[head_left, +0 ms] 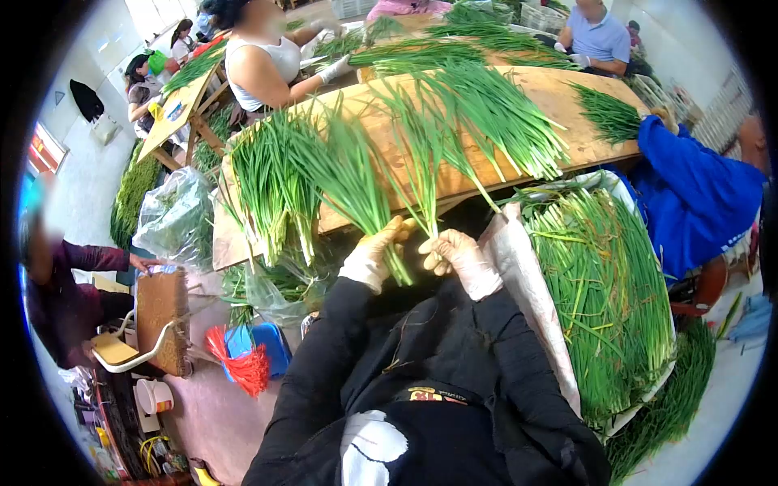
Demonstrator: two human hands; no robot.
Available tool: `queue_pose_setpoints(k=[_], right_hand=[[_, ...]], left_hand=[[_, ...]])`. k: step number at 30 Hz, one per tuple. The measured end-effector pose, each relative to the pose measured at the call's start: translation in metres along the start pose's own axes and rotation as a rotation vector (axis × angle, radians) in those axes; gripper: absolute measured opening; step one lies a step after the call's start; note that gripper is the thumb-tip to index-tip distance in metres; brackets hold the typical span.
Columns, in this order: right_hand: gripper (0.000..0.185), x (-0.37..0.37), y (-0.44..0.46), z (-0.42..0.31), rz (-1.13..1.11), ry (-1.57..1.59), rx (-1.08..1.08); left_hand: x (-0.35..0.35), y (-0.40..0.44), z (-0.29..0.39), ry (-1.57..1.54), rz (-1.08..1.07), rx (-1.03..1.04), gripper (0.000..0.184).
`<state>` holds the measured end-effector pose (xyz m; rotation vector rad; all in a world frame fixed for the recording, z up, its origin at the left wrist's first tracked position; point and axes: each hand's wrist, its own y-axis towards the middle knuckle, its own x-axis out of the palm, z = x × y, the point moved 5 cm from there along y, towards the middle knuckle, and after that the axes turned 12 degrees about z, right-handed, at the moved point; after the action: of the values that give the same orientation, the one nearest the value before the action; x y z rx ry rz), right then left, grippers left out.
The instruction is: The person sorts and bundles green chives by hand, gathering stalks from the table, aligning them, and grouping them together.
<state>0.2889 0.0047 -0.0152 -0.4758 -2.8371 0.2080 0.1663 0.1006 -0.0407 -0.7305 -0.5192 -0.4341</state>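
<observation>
Two gloved hands up front: the left hand (377, 249) curls firmly round one thick bundle of chives (356, 190), and the right hand (459, 257) has thumb and fingers pinched on one thinner bunch (421, 162), both just off the table's near edge. One open sack (596, 300), packed with chives, crowds the right side. Down left, one blue dustpan (278, 344) with red bristles (241, 362) across it. On the wooden table (545, 85), three lots: left heap (275, 174), right heap (502, 113), smaller far-right bunch (606, 113). Beyond, one white-topped worker (271, 69) reaches across greens.
</observation>
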Motion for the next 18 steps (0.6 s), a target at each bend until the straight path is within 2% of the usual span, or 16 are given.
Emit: queue_pose_setpoints(k=[1, 3, 5, 7, 10, 14, 17, 18], right_hand=[[0.028, 0.005, -0.003, 0.003, -0.005, -0.010, -0.002], [0.030, 0.009, -0.002, 0.011, -0.035, -0.014, -0.011], [0.030, 0.010, 0.000, 0.013, -0.036, -0.027, -0.047], [0.030, 0.008, 0.002, 0.016, 0.020, -0.078, -0.086], [0.029, -0.005, 0.010, 0.022, 0.257, -0.164, 0.004], [0.026, -0.013, 0.018, 0.023, 0.156, 0.090, 0.178], [0.024, -0.018, 0.023, 0.026, 0.153, 0.117, 0.102], [0.020, -0.020, 0.019, 0.018, 0.154, 0.000, 0.080]], left_hand=[[0.002, 0.002, -0.002, -0.012, 0.059, 0.050, 0.025], [0.000, 0.012, -0.007, 0.110, 0.075, 0.046, 0.019], [-0.001, 0.012, -0.011, 0.088, 0.090, 0.039, 0.016], [0.002, 0.007, -0.008, 0.131, 0.130, 0.091, 0.016], [0.004, 0.003, -0.007, 0.126, 0.167, 0.102, 0.016], [-0.001, 0.004, -0.006, 0.155, 0.166, 0.103, 0.019], [-0.003, 0.007, -0.007, 0.134, 0.133, 0.094, 0.020], [-0.006, 0.007, -0.006, 0.166, 0.174, 0.090, 0.021]])
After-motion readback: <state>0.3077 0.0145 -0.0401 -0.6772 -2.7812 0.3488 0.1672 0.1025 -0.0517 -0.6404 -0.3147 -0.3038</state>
